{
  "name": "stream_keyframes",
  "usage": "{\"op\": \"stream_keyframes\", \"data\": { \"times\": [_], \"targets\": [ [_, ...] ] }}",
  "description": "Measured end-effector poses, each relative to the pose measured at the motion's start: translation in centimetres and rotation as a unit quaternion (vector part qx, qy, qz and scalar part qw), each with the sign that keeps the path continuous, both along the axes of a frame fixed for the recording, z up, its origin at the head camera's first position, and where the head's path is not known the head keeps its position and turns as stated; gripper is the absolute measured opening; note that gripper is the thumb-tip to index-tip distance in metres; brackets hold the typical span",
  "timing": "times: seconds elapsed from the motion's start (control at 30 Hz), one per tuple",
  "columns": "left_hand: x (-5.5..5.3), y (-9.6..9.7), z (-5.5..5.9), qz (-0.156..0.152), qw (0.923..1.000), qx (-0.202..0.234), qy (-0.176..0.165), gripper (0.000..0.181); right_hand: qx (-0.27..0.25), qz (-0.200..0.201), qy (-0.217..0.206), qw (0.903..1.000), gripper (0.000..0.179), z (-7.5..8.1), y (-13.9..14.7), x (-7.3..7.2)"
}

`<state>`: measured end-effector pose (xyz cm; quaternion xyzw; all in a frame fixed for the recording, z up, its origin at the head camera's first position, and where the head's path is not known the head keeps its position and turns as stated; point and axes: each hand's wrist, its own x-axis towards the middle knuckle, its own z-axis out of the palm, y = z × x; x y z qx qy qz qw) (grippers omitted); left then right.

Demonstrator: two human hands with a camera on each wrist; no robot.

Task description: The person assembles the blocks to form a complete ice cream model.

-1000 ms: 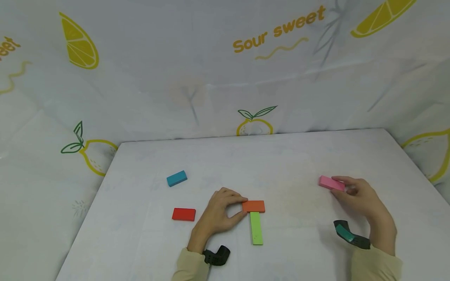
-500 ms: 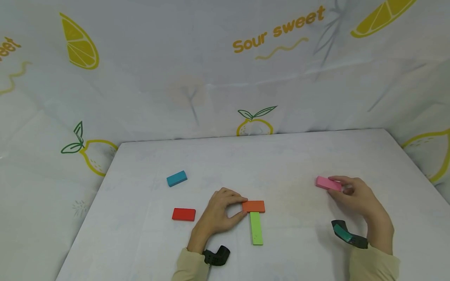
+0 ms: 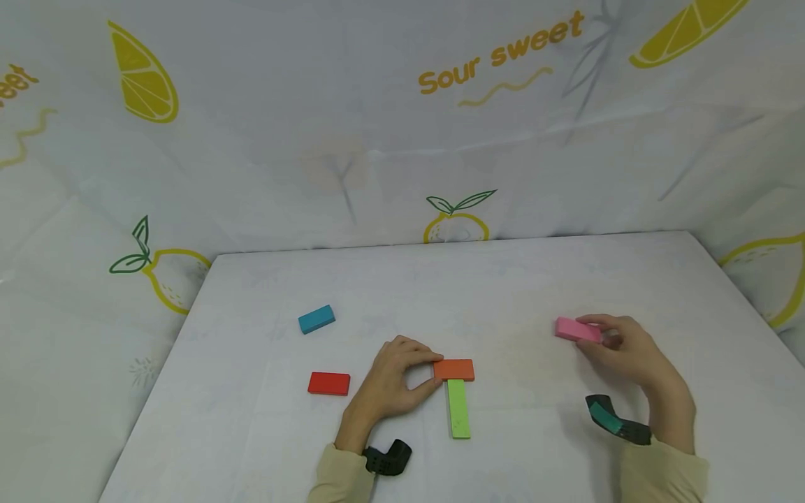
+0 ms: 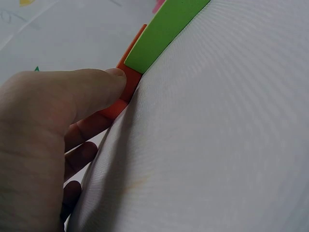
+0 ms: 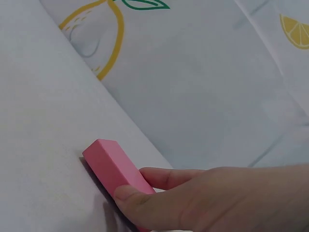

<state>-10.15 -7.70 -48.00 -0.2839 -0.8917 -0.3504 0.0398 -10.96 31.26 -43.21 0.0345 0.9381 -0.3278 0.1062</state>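
Note:
My left hand [image 3: 393, 381] pinches the left end of an orange block [image 3: 455, 369] between thumb and fingers. A light green block [image 3: 458, 411] runs from the middle of the orange block's near side toward me, so the pair makes a T. In the left wrist view the end of the green block [image 4: 161, 36] meets the side of the orange block [image 4: 129, 84]. Over on the right, my right hand [image 3: 629, 353] grips the right end of a pink block [image 3: 576, 330]. The right wrist view shows this pink block [image 5: 113, 166] close over the white surface, a shadow beneath it.
A blue block [image 3: 316, 319] lies at the back left, slightly turned. Nearer me is a red block [image 3: 329, 383], left of my left hand. The white tabletop [image 3: 516, 419] ends at a lemon-printed cloth [image 3: 283, 175] behind it.
My right hand has moved a little to the left with the pink block. The left hand, the orange block and the green block stay where they were.

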Motion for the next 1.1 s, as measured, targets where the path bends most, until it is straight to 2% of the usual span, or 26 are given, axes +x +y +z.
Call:
{"op": "stream_keyframes", "data": {
  "times": [0.5,1.1],
  "targets": [
    [0.0,0.0,-0.1,0.0,1.0,-0.001,-0.006,0.028,-0.004,0.031,0.028,0.9991,0.045,0.2,-2.2,-0.3],
    [-0.1,0.0,0.0,-0.001,0.9999,-0.001,-0.01,0.028,-0.008,0.096,0.07,0.9929,0.034,0.3,-5.3,-1.1]
  ]
}}
